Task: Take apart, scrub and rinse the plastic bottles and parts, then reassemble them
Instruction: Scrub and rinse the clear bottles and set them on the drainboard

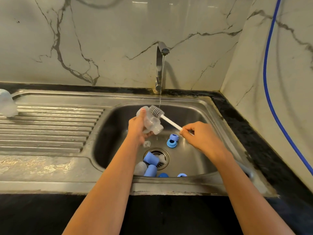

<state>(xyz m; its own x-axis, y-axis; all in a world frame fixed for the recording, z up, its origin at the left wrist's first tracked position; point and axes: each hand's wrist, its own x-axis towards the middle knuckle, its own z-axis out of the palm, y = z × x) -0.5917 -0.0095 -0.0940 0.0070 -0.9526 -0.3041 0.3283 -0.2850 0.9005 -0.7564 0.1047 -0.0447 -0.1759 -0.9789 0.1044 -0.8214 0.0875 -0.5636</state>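
Note:
My left hand [138, 128] grips a clear plastic bottle [149, 122] over the steel sink [199, 107]. My right hand [197, 135] pinches the white handle of a bottle brush [167, 120]; its grey bristle head lies against the bottle's far side. Two blue ring parts [172, 141] lie on the sink floor under the brush. Blue caps [150, 164] and a clear bottle [140, 167] sit by the drain [163, 156]. A small clear part [146, 144] lies below my left hand. More blue parts [182, 175] rest at the near wall.
The tap [160, 65] runs a thin stream of water into the sink just right of the brush head. A ribbed draining board [49, 126] lies to the left, with a clear container [6, 105] at its far left. A blue hose [269, 82] hangs on the right wall.

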